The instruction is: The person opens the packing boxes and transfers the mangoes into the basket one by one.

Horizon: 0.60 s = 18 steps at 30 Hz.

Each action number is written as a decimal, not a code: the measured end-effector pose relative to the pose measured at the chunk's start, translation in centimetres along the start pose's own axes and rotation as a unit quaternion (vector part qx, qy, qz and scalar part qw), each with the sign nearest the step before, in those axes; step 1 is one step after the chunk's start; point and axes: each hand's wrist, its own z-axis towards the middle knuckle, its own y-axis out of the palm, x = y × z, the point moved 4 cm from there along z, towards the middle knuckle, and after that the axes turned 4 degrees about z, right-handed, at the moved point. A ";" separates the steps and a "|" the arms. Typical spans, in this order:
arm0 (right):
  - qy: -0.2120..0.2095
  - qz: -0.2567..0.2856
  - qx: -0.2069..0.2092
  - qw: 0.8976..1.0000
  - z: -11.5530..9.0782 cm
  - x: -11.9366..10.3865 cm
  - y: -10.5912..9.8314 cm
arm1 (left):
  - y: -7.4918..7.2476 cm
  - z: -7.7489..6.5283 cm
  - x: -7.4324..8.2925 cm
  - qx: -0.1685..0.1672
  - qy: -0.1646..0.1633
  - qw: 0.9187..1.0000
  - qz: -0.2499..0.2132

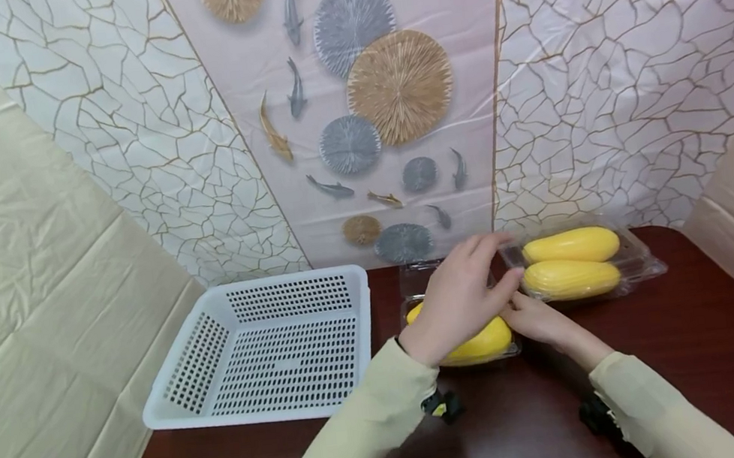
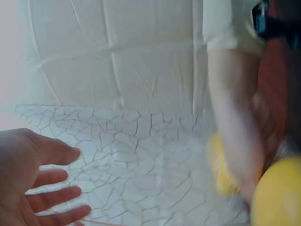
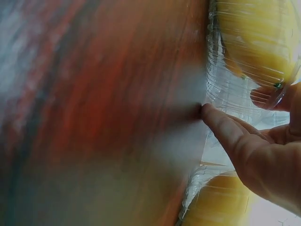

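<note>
My left hand hovers over the left clear plastic box, its fingers spread and empty in the left wrist view. Inside that box lie elongated yellow fruits, partly covered by the hand; a clear flap stands up at the back. Against the box's right end, my right hand grips the plastic. In the right wrist view its thumb lies at the clear rim, and the straight index finger reaches down to the table. To the right is a second clear box with two yellow fruits.
A white perforated basket sits on the dark red-brown table, left of the boxes. Patterned cloth hangs right behind the table's back edge. Plain beige cloth lines the left side, with more on the right.
</note>
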 end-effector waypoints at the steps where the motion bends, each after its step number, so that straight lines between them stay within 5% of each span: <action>1: 0.001 0.005 -0.002 1.000 0.0 0.0 0.0 | -0.3 0.6 0.0 0.004 0.006 1.000 0.007; 5: 0.013 0.012 -0.003 1.000 0.2 0.0 0.0 | -1.1 2.1 -0.6 -0.005 0.020 0.999 0.035; 9: 0.030 -0.003 0.004 1.000 0.2 -0.1 0.2 | -0.2 2.2 -2.6 -0.079 -0.008 0.995 0.063; 14: 0.030 -0.019 0.015 0.999 0.2 -0.2 0.2 | 3.0 0.9 -6.2 -0.220 -0.069 0.971 0.065; 18: 0.029 -0.020 0.017 0.999 0.1 -0.1 0.2 | 5.3 -0.3 -8.3 -0.295 -0.102 0.948 0.055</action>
